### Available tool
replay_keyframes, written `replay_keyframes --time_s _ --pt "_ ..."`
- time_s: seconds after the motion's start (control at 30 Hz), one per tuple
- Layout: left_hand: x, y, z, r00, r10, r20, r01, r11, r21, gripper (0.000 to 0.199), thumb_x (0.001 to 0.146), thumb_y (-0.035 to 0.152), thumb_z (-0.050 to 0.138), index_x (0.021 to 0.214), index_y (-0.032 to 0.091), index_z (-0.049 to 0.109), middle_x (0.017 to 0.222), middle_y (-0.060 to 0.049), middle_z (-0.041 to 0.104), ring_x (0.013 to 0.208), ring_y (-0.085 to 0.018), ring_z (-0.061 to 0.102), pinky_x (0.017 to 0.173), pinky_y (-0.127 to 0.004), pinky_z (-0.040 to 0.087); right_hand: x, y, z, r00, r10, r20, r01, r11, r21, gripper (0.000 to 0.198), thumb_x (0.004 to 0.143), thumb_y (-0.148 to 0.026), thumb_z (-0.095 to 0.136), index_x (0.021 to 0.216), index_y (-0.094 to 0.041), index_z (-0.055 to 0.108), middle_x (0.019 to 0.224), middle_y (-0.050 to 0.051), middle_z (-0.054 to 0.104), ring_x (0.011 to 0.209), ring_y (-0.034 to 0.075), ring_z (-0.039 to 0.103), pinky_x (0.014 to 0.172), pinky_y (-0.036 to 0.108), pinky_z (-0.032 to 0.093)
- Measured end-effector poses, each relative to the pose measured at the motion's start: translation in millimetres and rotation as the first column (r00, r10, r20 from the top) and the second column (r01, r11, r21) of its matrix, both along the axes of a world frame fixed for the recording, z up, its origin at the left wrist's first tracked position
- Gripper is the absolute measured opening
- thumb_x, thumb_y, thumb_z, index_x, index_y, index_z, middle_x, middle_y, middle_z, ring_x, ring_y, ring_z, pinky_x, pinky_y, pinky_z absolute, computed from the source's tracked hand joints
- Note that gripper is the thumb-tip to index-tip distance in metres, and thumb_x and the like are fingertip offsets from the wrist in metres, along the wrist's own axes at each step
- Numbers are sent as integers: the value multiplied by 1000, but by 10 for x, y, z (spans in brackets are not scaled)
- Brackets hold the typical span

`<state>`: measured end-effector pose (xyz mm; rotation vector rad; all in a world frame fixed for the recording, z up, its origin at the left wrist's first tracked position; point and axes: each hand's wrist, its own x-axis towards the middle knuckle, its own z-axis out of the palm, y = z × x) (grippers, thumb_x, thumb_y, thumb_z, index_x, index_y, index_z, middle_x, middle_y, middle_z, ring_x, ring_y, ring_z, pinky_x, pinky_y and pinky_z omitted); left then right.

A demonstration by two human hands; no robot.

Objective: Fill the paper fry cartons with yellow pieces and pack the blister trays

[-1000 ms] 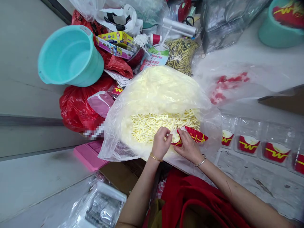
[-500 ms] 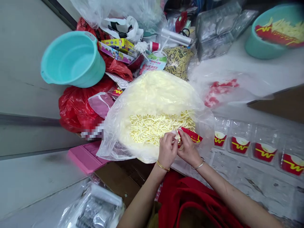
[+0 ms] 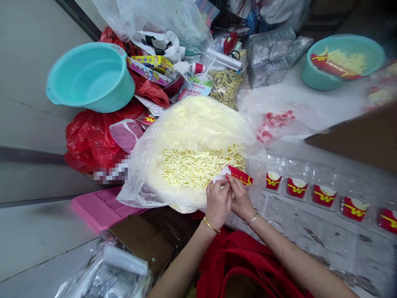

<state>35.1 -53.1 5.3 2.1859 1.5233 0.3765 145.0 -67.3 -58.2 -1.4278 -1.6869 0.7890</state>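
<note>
My left hand [image 3: 218, 203] and my right hand [image 3: 242, 199] meet at the front right of a big clear plastic bag. The bag [image 3: 136, 182] lies open and is full of small pale-yellow sticks [image 3: 192, 167] like miniature fries. Fingers of both hands are pinched together on a small fries carton [image 3: 221, 175], whose white side shows; the fingers hide much of it. Just beyond my right hand, a stack of red cartons [image 3: 242, 175] with yellow marks rests on the sticks.
Clear plastic packs with red cartons [image 3: 297, 187] line the right side. A turquoise basin [image 3: 89, 78] stands at the left on red bags [image 3: 83, 142]. Another basin [image 3: 319, 80], back right, holds sticks and red cartons. A pink plastic case [image 3: 96, 209] lies front left.
The view has shifted slightly to the right. Both hands stay together over the bag's front; more of the carton's white side now shows above the fingers.
</note>
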Motion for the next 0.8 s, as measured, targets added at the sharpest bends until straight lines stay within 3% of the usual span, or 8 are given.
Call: replay_keyframes --time_s 0.23,0.37,0.43,0.53,0.67,0.8 --pt "188 -85 44 997 -76 27 76 997 -28 19 87 14 46 92 20 62 93 -4 59 94 -17 54 111 -48 22 142 -182 142 999 -41 15 41 999 -22 55 87 -14 42 141 -21 29 128 13 50 119 23 46 102 47 40" --pt "144 -257 19 974 -165 153 173 984 -39 19 89 17 45 96 20 62 96 -3 60 96 -14 55 111 -44 22 567 -522 191 998 -2 60 8 995 -100 68 83 -26 56 142 -21 24 137 13 41 126 25 39 105 48 37" --pt "62 -396 -50 958 -209 197 221 974 -42 20 89 17 44 98 20 61 100 -4 61 99 -14 54 107 -42 25 883 -726 83 987 -63 150 80 991 -108 64 80 -33 62 136 -19 35 130 13 48 120 26 44 101 48 40" --pt "-20 -634 -233 922 -344 176 363 927 -91 21 88 15 45 101 21 60 106 -4 62 99 -15 55 98 -41 29 1278 -988 -218 931 -68 360 112 988 -104 32 85 -32 54 115 -19 55 112 10 60 112 26 49 96 48 41" --pt "83 -823 -635 851 -522 60 523 833 -181 20 87 15 47 101 22 60 104 -5 62 95 -16 55 85 -36 31 1373 -1089 -598 807 163 567 -53 977 -205 39 88 -25 47 126 -19 51 133 11 52 129 30 35 101 50 34" --pt "326 -793 -1111 739 -670 -72 642 732 -229 16 87 17 49 92 18 64 92 -6 63 90 -18 55 82 -36 32 1242 -1005 -773 700 279 658 -135 956 -261 42 89 -17 41 131 -17 47 145 10 39 133 31 29 101 52 32"
